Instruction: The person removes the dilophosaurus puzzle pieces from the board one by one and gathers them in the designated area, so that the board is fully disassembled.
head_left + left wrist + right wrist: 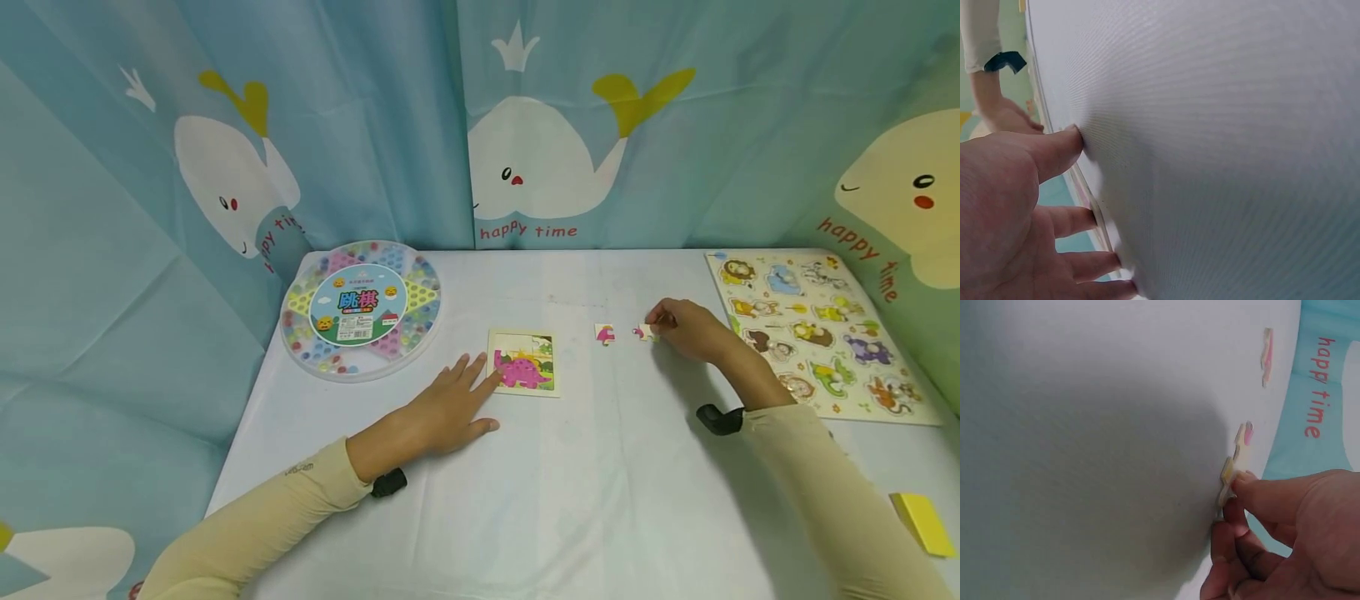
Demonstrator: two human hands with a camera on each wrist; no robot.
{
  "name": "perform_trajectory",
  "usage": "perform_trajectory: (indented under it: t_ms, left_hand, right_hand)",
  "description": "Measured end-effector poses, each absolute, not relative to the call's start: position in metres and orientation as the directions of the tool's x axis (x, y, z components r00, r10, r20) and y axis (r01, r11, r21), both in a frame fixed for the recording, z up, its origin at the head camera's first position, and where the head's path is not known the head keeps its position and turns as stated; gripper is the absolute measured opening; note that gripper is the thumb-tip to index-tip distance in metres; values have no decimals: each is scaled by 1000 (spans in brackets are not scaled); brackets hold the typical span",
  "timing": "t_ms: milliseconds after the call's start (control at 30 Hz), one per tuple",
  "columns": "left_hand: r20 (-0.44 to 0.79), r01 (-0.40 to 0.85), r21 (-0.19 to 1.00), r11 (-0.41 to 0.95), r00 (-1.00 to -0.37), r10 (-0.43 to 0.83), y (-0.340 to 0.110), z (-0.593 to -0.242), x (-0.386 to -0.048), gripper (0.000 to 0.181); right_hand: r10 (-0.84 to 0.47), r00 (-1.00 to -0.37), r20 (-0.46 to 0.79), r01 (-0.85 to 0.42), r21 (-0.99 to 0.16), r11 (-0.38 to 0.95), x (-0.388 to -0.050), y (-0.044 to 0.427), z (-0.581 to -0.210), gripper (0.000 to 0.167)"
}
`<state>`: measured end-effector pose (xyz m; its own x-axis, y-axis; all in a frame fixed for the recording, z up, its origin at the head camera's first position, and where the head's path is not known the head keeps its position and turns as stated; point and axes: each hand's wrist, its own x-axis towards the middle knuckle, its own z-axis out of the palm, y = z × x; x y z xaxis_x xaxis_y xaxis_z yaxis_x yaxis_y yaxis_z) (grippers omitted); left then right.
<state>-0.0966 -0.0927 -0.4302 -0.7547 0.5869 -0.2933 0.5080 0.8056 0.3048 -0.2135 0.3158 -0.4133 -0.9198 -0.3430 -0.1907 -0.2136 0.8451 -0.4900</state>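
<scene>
Watching from here: right hand has thumb and fingertips pinched on 1 small, flat, cream-edged jigsaw piece with a yellow patch, at or just above the white tablecloth. A pink-tipped bit shows right by the pinch; can't tell if it's the same piece or a 2nd touching it. Another pink-and-white flat jigsaw piece lies loose between that hand and the shallow square cream puzzle tray with a pink dinosaur picture.

Left hand is spread, fingers apart, gripping nothing; index fingertip lies over the tray's left edge.

Handling, my read: pieces are thin board or wood, stiff, very light. Weight's a non-issue, low profile isn't: hardly any edge to get under. Take 2 opposite sides, thumb vs index, off the narrow tabs; those look weakest, could chip under a twist. Printed face is probably smooth, so fingertips may skate. Tray should be stiff and light too, likely to slide at a nudge. Steady it by the outer rim, clear of the pale upper-left area.
</scene>
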Motion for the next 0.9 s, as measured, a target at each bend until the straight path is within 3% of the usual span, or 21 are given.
perform_trajectory:
  t_ms: [400, 633, 900]
  left_hand:
    - [-293, 514, 296, 805, -753, 589, -93, -430, -97, 77]
    - [-290, 514, 296, 805, -755, 588, -92, -429, -97, 76]
    - [-297, 503, 302, 810, -757, 582, -92, -428, -96, 76]
  right_hand:
    - [-243, -945, -220, -137, -409, 902, -215, 304, -413, 17]
    - [-257, -944, -207, -142, -449, 882, -216, 281, -405, 25]
    - [-365, -931, -29, -288, -555, 780, -201, 224, -408, 26]
